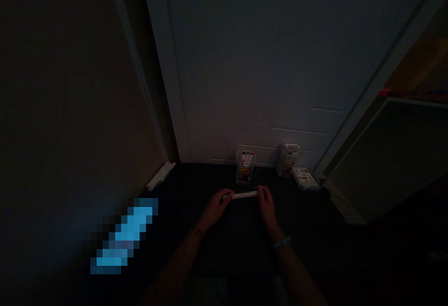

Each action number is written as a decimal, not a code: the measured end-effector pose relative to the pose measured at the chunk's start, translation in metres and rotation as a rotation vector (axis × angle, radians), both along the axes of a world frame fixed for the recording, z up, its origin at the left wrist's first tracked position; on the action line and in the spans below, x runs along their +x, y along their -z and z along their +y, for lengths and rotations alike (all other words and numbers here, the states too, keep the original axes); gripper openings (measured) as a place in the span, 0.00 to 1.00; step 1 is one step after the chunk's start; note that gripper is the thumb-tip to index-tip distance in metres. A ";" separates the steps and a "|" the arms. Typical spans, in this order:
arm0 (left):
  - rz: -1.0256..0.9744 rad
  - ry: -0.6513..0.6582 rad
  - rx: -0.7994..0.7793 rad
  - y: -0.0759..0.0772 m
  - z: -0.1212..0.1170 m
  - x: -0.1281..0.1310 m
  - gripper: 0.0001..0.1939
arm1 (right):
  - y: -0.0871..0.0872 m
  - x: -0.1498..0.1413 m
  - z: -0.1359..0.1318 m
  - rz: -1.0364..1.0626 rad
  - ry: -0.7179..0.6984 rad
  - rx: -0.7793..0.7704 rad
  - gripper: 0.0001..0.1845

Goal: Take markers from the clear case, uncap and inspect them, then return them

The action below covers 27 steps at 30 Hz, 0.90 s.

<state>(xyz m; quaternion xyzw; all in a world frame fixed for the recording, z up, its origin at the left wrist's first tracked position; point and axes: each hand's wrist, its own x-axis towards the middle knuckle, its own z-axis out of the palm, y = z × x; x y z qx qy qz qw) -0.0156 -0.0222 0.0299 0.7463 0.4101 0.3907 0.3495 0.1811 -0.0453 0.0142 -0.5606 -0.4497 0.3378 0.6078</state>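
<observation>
The room is very dim. A white marker [244,195] is held level between both my hands over a dark surface. My left hand [217,208] pinches its left end. My right hand [266,203] grips its right end, and a pale band sits on that wrist. Just beyond the marker stands a clear marker pack [244,167] with coloured caps.
A second clear container [289,159] stands at the back right, with a flat row of markers [305,178] lying beside it. White objects [161,175] lean at the left wall. A white door [266,63] rises behind. A dark panel [395,156] stands at the right.
</observation>
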 end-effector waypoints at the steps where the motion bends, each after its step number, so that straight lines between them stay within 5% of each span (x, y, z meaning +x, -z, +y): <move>1: -0.013 -0.014 0.012 0.000 0.000 0.000 0.17 | 0.000 0.000 0.000 0.015 0.010 0.000 0.19; 27: -0.213 -0.094 -0.032 0.007 0.008 -0.003 0.16 | 0.001 0.001 0.001 0.008 0.020 0.014 0.17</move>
